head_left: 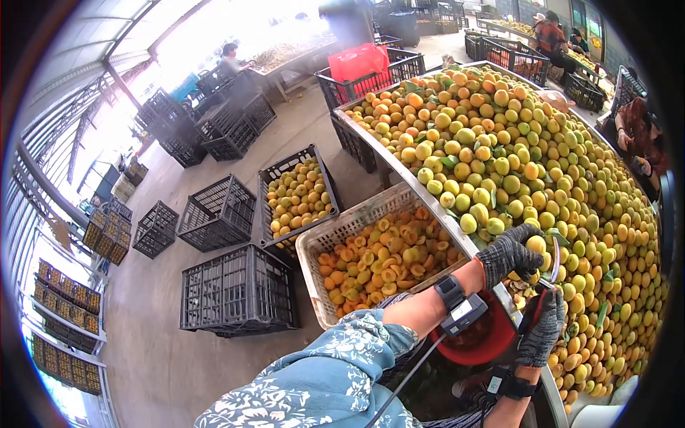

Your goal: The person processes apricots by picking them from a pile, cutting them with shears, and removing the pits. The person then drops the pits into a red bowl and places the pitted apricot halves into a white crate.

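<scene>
The lone camera sits on the person's head, facing forward and down past the blue sleeve (307, 374), which looms nearest along the bottom edge. Both gloved hands, the left hand (508, 254) and the right hand (544, 329), fall right of centre, a bit farther off at the worktop (389, 158). It's a very wide, round view, dark-cornered, reaching over floor crates (239, 291) to a slanting roof (89, 44) at upper left.

We look across a fruit-processing shed: ribbed metal cladding (48, 107) rises at left beside a concrete floor (153, 299), black crates (168, 125) stand stacked, apricot-like fruit (517, 167) heaps a near metal-edged table (391, 158) beside a pale crate (308, 274) of halves (389, 257), and people (549, 36) appear by more fruit at far right.
</scene>
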The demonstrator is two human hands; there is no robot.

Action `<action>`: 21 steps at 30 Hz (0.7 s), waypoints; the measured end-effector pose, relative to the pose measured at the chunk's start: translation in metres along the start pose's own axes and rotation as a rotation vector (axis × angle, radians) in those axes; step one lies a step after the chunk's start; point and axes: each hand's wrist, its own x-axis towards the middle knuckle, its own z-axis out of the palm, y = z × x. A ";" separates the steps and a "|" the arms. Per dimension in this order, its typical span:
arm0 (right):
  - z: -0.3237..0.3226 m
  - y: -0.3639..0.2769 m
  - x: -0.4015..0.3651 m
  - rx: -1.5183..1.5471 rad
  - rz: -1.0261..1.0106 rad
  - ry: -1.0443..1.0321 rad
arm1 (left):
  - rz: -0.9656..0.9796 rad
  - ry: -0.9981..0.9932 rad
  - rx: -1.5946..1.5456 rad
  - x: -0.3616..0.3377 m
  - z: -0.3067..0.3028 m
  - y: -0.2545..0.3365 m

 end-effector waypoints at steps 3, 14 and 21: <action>-0.002 0.003 0.000 -0.078 -0.007 0.039 | 0.108 0.009 0.061 0.003 0.001 -0.003; 0.004 -0.002 -0.009 0.068 0.014 0.085 | 0.136 -0.077 0.017 -0.015 0.009 0.020; 0.009 -0.012 -0.019 0.063 -0.020 -0.032 | 0.064 -0.140 -0.040 -0.022 0.016 0.027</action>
